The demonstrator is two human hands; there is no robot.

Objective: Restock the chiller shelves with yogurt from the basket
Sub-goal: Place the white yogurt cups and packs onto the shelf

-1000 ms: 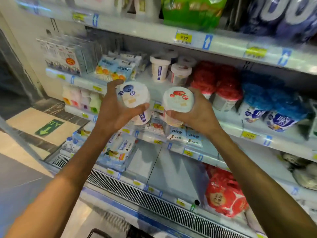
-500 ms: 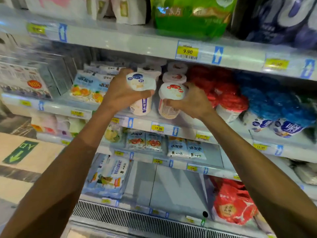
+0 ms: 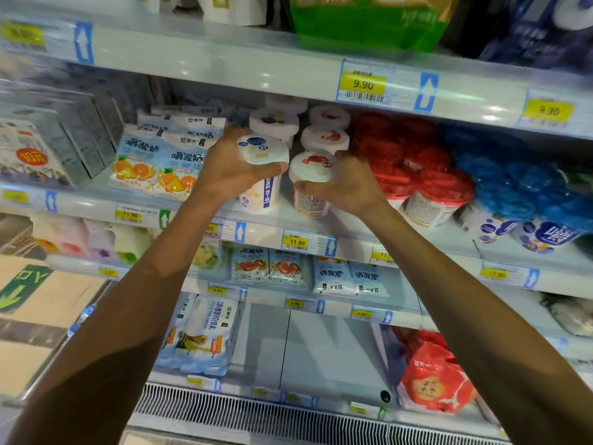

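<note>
The left hand (image 3: 231,168) grips a blue-marked yogurt cup (image 3: 263,155) from its side, thumb curled across the front. Just beside it, the right hand (image 3: 348,186) grips a red-marked cup (image 3: 313,170) the same way. Both cups stand upright, side by side between the hands, low over the shelf (image 3: 359,231); whether their bases touch it I cannot tell. More white cups (image 3: 325,139) stand just beyond the fingers, and red-lidded tubs (image 3: 439,194) sit right of the right hand.

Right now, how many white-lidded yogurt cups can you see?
6. Left hand holds a blueberry cup, right hand a strawberry cup; two more stand behind each. Others may be hidden behind.
</note>
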